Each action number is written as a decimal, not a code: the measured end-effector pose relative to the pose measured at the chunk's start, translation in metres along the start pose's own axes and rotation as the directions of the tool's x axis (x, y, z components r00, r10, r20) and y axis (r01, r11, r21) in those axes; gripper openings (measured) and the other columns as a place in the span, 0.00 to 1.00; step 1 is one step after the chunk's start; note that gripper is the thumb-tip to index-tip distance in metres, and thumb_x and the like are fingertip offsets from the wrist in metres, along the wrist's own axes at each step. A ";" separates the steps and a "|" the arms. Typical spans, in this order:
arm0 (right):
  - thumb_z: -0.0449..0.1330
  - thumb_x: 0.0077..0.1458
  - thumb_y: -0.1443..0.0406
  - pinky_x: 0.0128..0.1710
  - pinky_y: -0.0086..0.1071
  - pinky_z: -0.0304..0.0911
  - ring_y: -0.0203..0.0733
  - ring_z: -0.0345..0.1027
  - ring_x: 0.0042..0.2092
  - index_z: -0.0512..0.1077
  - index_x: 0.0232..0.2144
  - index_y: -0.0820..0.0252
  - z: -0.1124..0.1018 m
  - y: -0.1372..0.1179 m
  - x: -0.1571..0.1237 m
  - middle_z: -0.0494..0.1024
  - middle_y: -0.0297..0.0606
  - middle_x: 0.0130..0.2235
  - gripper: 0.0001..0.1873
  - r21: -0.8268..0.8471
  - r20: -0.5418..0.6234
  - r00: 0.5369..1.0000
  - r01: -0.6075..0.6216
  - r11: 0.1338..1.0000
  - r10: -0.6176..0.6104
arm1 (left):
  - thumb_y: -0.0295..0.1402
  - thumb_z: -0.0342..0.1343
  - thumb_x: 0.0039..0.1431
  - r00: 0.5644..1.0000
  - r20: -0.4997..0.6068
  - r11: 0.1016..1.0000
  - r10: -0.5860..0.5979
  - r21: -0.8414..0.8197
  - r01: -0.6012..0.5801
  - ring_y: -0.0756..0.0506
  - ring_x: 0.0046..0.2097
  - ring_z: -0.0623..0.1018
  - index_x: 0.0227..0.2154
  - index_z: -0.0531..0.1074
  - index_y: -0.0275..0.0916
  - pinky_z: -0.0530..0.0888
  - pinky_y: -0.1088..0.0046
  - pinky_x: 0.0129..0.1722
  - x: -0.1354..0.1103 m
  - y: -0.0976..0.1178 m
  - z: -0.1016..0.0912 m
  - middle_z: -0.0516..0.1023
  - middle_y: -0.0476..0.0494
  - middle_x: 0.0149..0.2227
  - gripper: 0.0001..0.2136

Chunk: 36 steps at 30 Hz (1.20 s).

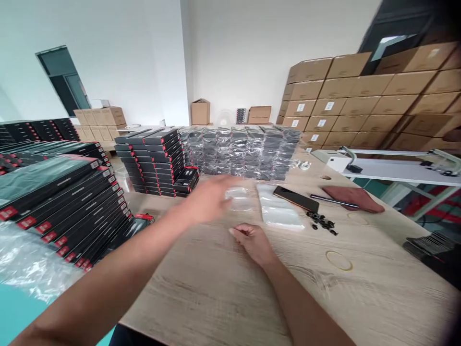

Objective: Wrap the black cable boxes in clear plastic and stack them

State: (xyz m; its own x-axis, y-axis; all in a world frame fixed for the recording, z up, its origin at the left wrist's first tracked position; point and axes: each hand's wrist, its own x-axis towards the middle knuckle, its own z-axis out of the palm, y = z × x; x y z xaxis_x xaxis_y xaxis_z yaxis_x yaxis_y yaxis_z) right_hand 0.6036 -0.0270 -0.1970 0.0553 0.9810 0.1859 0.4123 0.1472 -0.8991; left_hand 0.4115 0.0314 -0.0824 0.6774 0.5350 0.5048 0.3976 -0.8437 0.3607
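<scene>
My left hand [212,199] is smeared by motion as it reaches over the table, and its fingers cannot be made out. Just beyond it lie clear round plastic pieces [240,199]. My right hand [254,244] rests low over the wood tabletop [212,269] with thumb and forefinger pinched together. Whatever is between those fingertips, if anything, is too small to tell. To the right of the hands is a stack of clear plastic bags [281,211], with a dark phone [297,198] lying against its edge. Small black parts [321,222] are scattered close by.
Stacks of black-and-red boxes [68,206] stand at left, with another pile [154,161] further back. Plastic-wrapped boxes [237,151] line the far side. A yellow rubber band [339,260], a brown cloth [351,198] and a white frame-like machine [389,168] are at right, before stacked cartons [345,103].
</scene>
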 end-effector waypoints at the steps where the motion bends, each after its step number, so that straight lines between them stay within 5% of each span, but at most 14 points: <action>1: 0.56 0.50 0.49 0.22 0.29 0.53 0.34 0.57 0.21 0.68 0.16 0.59 0.000 0.001 0.000 0.65 0.30 0.17 0.22 0.000 0.001 1.000 -0.008 1.000 0.008 | 0.30 0.52 0.57 0.995 -0.003 0.987 -0.095 0.127 0.095 0.41 0.62 0.61 0.59 0.60 0.39 0.59 0.60 0.61 0.010 -0.023 0.001 0.64 0.39 0.60 0.25; 4: 0.55 0.52 0.48 0.22 0.28 0.52 0.33 0.56 0.21 0.63 0.15 0.59 0.001 0.007 -0.001 0.63 0.29 0.17 0.24 0.024 -0.015 0.999 -0.041 0.999 0.041 | 0.22 0.57 0.47 0.924 -0.009 0.845 -0.383 0.402 0.354 0.37 0.66 0.52 0.60 0.56 0.27 0.50 0.62 0.64 0.021 -0.087 0.013 0.53 0.30 0.65 0.35; 8: 0.54 0.54 0.48 0.23 0.27 0.54 0.33 0.57 0.22 0.64 0.17 0.59 0.002 0.014 0.000 0.64 0.29 0.18 0.24 0.064 -0.030 0.999 -0.034 0.997 0.036 | 0.16 0.52 0.48 0.906 -0.039 0.819 -0.422 0.411 0.400 0.35 0.65 0.55 0.58 0.59 0.22 0.49 0.58 0.64 0.008 -0.129 0.031 0.57 0.24 0.62 0.30; 12: 0.54 0.54 0.49 0.23 0.27 0.55 0.33 0.58 0.21 0.66 0.19 0.59 0.002 0.015 0.001 0.65 0.30 0.19 0.22 0.096 -0.049 0.998 -0.045 0.994 0.050 | 0.17 0.46 0.54 0.923 -0.098 0.841 -0.373 0.384 0.381 0.40 0.62 0.62 0.55 0.65 0.28 0.54 0.64 0.63 -0.003 -0.124 0.030 0.65 0.33 0.59 0.24; 14: 0.55 0.54 0.49 0.22 0.27 0.55 0.33 0.58 0.21 0.66 0.18 0.59 0.001 0.013 0.001 0.65 0.30 0.18 0.22 0.121 -0.058 0.997 -0.049 0.991 0.056 | 0.20 0.48 0.55 0.904 -0.215 0.875 -0.369 0.250 0.416 0.42 0.60 0.65 0.55 0.66 0.34 0.58 0.66 0.62 -0.004 -0.108 0.030 0.67 0.37 0.59 0.23; 17: 0.56 0.53 0.49 0.22 0.27 0.57 0.33 0.59 0.21 0.66 0.19 0.59 0.000 0.010 0.000 0.68 0.31 0.20 0.22 0.201 -0.074 0.993 -0.072 0.977 0.088 | 0.24 0.52 0.54 0.738 -0.431 0.843 -0.519 -0.398 0.362 0.43 0.58 0.69 0.54 0.67 0.39 0.63 0.65 0.59 -0.002 -0.071 0.039 0.70 0.39 0.57 0.22; 19: 0.57 0.52 0.48 0.22 0.28 0.58 0.33 0.61 0.22 0.69 0.23 0.59 0.000 0.009 0.000 0.70 0.32 0.22 0.21 0.281 -0.078 0.990 -0.094 0.955 0.120 | 0.25 0.55 0.54 0.649 -0.350 0.570 -0.676 -0.806 0.159 0.43 0.56 0.71 0.52 0.68 0.39 0.66 0.65 0.57 -0.003 -0.042 0.049 0.71 0.38 0.55 0.21; 21: 0.56 0.52 0.46 0.22 0.28 0.59 0.34 0.63 0.23 0.71 0.29 0.60 -0.002 0.007 0.001 0.73 0.34 0.25 0.23 0.379 -0.076 0.987 -0.104 0.919 0.142 | 0.25 0.57 0.52 0.648 -0.162 0.249 -0.744 -0.967 0.044 0.44 0.53 0.73 0.49 0.70 0.38 0.69 0.65 0.54 -0.006 -0.016 0.061 0.71 0.37 0.55 0.19; 23: 0.53 0.52 0.43 0.21 0.27 0.60 0.35 0.65 0.25 0.72 0.34 0.60 -0.004 0.005 0.003 0.74 0.36 0.27 0.27 0.496 -0.056 0.988 -0.097 0.863 0.144 | 0.25 0.59 0.51 0.664 -0.006 0.039 -0.748 -0.999 0.035 0.44 0.51 0.75 0.46 0.72 0.38 0.71 0.67 0.52 -0.011 0.003 0.072 0.72 0.38 0.54 0.17; 26: 0.53 0.51 0.41 0.23 0.28 0.62 0.37 0.69 0.28 0.71 0.37 0.60 -0.011 -0.002 0.004 0.76 0.38 0.30 0.29 0.659 -0.026 0.993 -0.067 0.749 0.111 | 0.25 0.61 0.49 0.687 0.109 -0.094 -0.718 -0.994 0.059 0.46 0.50 0.76 0.45 0.73 0.38 0.72 0.72 0.48 -0.021 0.015 0.085 0.73 0.39 0.53 0.18; 30: 0.64 0.47 0.51 0.30 0.29 0.65 0.37 0.71 0.32 0.73 0.37 0.60 -0.014 -0.018 -0.003 0.78 0.37 0.33 0.21 0.736 0.027 0.991 -0.107 0.668 0.129 | 0.33 0.61 0.51 0.757 0.239 -0.198 -0.608 -0.969 0.147 0.43 0.49 0.76 0.47 0.72 0.37 0.72 0.69 0.47 -0.032 0.010 0.086 0.75 0.39 0.51 0.19; 33: 0.66 0.47 0.54 0.36 0.31 0.66 0.37 0.72 0.34 0.74 0.38 0.61 0.000 -0.032 -0.014 0.79 0.38 0.35 0.20 0.773 0.267 0.956 -0.288 0.565 0.122 | 0.47 0.53 0.55 0.792 0.381 -0.317 -0.478 -0.915 0.249 0.37 0.50 0.75 0.49 0.71 0.36 0.72 0.59 0.48 -0.035 0.002 0.075 0.77 0.36 0.47 0.24; 36: 0.66 0.46 0.53 0.32 0.29 0.67 0.35 0.72 0.31 0.72 0.41 0.60 0.024 -0.041 -0.024 0.78 0.36 0.34 0.23 0.703 0.504 0.858 -0.474 0.531 0.099 | 0.53 0.47 0.55 0.780 0.494 -0.393 -0.385 -0.852 0.345 0.35 0.50 0.75 0.48 0.72 0.34 0.70 0.57 0.50 -0.036 0.000 0.068 0.77 0.35 0.46 0.28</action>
State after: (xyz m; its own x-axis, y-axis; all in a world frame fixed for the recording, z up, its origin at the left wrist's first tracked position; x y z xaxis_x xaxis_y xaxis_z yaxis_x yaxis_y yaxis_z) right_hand 0.5634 -0.0537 -0.1736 -0.3695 0.9202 -0.1294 -0.4462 -0.2978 -0.8439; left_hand 0.4286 0.0090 -0.1539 0.6809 0.7204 -0.1321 -0.4500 0.5538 0.7006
